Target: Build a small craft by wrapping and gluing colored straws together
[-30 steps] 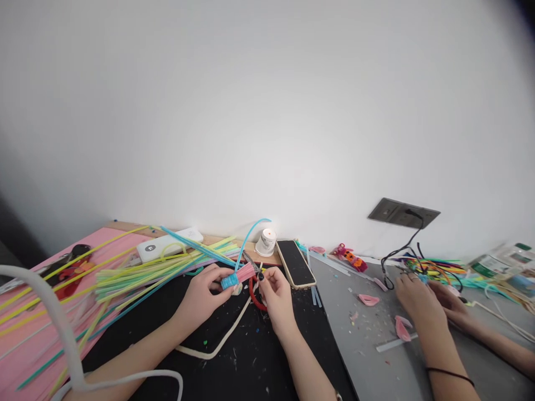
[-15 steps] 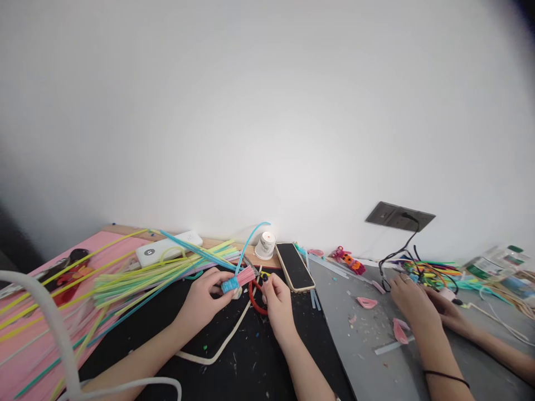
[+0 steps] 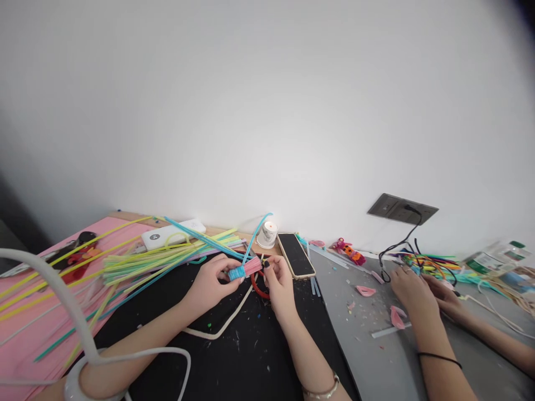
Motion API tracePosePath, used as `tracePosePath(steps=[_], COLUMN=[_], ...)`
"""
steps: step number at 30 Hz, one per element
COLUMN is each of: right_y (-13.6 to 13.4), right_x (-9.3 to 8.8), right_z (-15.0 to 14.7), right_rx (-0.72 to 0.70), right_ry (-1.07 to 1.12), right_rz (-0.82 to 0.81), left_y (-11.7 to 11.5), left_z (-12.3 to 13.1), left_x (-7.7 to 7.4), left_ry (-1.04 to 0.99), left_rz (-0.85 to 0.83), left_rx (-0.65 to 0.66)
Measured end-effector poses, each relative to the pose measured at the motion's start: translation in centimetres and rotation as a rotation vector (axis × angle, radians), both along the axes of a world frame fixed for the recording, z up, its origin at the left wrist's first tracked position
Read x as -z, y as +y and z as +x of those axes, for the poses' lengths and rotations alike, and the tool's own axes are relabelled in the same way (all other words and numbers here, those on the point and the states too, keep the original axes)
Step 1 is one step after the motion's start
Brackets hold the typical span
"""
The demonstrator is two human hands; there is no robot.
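My left hand (image 3: 215, 284) is closed on a pipe-cleaner bundle (image 3: 237, 273), with blue wound round one end and pink strands fanning out to the right. From its wrapped part a loose blue pipe cleaner (image 3: 253, 239) rises toward the wall. At the tips of the pink strands, my right hand (image 3: 279, 281) has its thumb and fingers pinched together. Whatever lies between those fingertips is too small to make out. Scissors with red handles (image 3: 259, 291) lie on the black mat (image 3: 234, 362) just behind and below the hands, partly hidden.
Many pastel pipe cleaners (image 3: 142, 267) lie leftward by a white power strip (image 3: 173, 235). A paper cup (image 3: 267, 235) and a phone (image 3: 296, 255) stand near the wall. A white lamp arm or cable (image 3: 62, 295) crosses the left foreground. Another person's hands (image 3: 413, 292) work at right.
My right hand's fingertips have come in against the pink ends of the bundle. The view has shifted slightly, and the left hand keeps its hold.
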State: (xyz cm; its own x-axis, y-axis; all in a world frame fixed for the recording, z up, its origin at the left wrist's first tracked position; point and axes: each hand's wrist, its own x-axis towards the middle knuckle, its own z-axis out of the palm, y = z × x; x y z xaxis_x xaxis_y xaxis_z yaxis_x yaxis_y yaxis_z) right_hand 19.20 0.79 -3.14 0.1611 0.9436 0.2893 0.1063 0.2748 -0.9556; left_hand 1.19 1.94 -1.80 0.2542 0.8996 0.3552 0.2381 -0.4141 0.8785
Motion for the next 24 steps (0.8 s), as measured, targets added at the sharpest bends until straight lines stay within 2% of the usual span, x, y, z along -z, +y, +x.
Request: tracePosePath(steps=[9, 18, 24], right_y=[-0.1, 0.1, 0.0], right_x=[-0.7, -0.1, -0.5], right_z=[-0.2, -0.5, -0.6], right_rx=[-0.204, -0.328, -0.359], right_ry=[0.121, 0.153, 0.201], right_rz=[-0.091, -0.114, -0.126], left_y=[-0.2, 0.5, 0.2], left_z=[0.1, 0.1, 0.0], left_x=[-0.5, 0.6, 0.5], left_ry=[-0.076, -0.179, -0.167], left_rz=[-0.075, -0.177, -0.263], left_rx=[0.017, 0.064, 0.07])
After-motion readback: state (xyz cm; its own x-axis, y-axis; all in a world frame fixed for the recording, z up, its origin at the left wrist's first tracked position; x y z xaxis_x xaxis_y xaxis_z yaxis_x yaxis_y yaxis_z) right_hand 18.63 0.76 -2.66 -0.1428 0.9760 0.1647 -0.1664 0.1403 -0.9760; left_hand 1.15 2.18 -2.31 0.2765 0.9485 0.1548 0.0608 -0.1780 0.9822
